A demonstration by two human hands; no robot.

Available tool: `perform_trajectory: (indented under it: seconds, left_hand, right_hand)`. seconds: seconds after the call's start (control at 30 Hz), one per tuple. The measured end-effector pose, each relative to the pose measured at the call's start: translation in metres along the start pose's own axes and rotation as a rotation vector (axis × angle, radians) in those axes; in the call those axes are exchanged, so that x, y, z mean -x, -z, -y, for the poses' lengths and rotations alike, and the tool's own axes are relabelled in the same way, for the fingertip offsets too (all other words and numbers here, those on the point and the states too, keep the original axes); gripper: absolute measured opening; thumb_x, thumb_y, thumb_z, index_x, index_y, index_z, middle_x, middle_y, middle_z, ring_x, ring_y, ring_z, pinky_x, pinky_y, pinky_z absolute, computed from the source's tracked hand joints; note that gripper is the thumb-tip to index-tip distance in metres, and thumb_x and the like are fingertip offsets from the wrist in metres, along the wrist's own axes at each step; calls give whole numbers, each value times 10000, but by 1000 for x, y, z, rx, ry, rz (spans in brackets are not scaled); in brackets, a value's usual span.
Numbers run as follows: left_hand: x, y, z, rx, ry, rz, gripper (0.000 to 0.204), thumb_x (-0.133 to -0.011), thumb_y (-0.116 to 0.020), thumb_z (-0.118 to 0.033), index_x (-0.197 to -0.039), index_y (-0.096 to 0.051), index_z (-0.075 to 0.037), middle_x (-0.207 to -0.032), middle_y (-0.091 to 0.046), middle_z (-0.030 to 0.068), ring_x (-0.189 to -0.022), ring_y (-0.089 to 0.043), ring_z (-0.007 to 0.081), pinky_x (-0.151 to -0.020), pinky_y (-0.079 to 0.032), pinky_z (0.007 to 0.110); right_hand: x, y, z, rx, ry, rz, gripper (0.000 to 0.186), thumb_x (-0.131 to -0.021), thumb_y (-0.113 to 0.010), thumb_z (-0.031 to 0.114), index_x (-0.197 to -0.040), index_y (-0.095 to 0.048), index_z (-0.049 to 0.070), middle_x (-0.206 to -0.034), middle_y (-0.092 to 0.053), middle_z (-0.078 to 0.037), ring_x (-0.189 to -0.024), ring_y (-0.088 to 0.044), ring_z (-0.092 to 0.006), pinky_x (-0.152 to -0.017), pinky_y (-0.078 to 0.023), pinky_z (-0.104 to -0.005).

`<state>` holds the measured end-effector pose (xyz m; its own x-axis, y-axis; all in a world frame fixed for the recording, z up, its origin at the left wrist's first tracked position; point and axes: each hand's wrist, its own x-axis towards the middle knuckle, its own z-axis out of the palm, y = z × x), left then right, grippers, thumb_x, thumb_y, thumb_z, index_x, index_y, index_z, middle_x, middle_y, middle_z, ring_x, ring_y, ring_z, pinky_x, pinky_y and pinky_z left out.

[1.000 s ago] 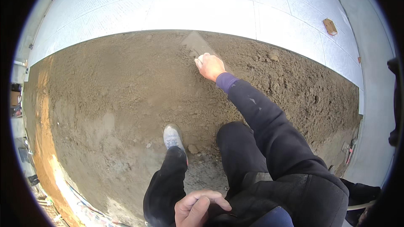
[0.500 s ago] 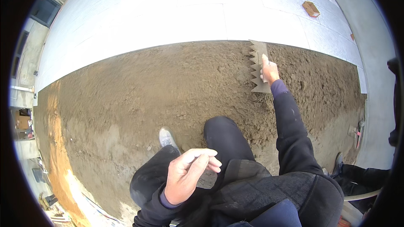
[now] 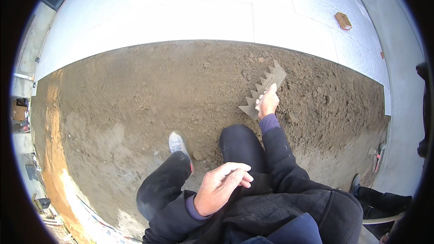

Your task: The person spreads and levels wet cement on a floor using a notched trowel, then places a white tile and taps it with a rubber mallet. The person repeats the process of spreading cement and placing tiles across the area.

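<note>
My right hand [image 3: 268, 103] is wrapped around the handle of a notched trowel [image 3: 274, 80], a grey metal plate with large pointed teeth along its left edge. The plate lies tilted on the damp brown mortar bed [image 3: 181, 86], its near end close to my right knee. Above my lap hangs my left hand [image 3: 222, 187], thumb and fingers drawn together with nothing visible between them. The mortar is rough and lumpy right of the trowel and smoother to its left.
Large white tiles [image 3: 181, 13] border the mortar's far side, with a small brown box [image 3: 343, 21] on them. A grey wall [image 3: 402, 54] runs along the right. Someone else's dark-clothed leg [image 3: 384, 203] shows at lower right, near a red-handled tool [image 3: 378, 160].
My right hand has pulled the notched trowel nearer and to the left, and the blade has turned to a slant. My left hand has shifted slightly right and down.
</note>
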<state>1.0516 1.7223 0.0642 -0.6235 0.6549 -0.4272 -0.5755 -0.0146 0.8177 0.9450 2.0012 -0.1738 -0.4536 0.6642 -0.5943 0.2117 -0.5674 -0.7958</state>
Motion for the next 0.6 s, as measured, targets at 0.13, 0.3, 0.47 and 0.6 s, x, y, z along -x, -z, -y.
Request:
perform_trajectory:
  seconds: [0.13, 0.3, 0.47, 0.6]
  left_hand:
    - [8, -1, -4, -2, 68, 44, 278, -1122, -506, -108, -1272, -641, 82, -1067, -748, 161, -959, -745, 207, -880, -586, 333]
    - [2, 4, -4, -75, 45, 10, 284, -1121, -517, -122, -1272, -639, 84, -1074, -748, 164, -964, -745, 212, -884, -584, 330]
    - [-1, 0, -4, -31, 28, -1, 272, -1116, -526, -120, -1260, -648, 76, -1058, -741, 152, -947, -735, 195, -875, -576, 320]
    - [0, -5, -3, -1, -9, -8, 262, -1110, -552, -139, -1254, -658, 53, -1025, -743, 130, -917, -727, 168, -851, -563, 295]
  right_hand:
    - [-1, -33, -29, -172, -136, 86, 535, -1060, -475, 659, -956, -480, 135, -653, -468, -12, -455, -455, -153, -377, -374, -296]
    - [-8, -113, -36, -119, -175, 216, 539, -1059, -485, 656, -961, -482, 126, -664, -478, -17, -480, -472, -154, -396, -388, -307]
    - [-8, -131, -28, 344, 18, 512, 518, -1039, -584, 594, -944, -574, 85, -687, -555, -26, -497, -546, -166, -426, -422, -304]
    - [-9, -89, -25, 1080, 695, 726, 493, -1019, -651, 499, -1017, -635, 6, -795, -701, -200, -680, -705, -363, -629, -561, -447]
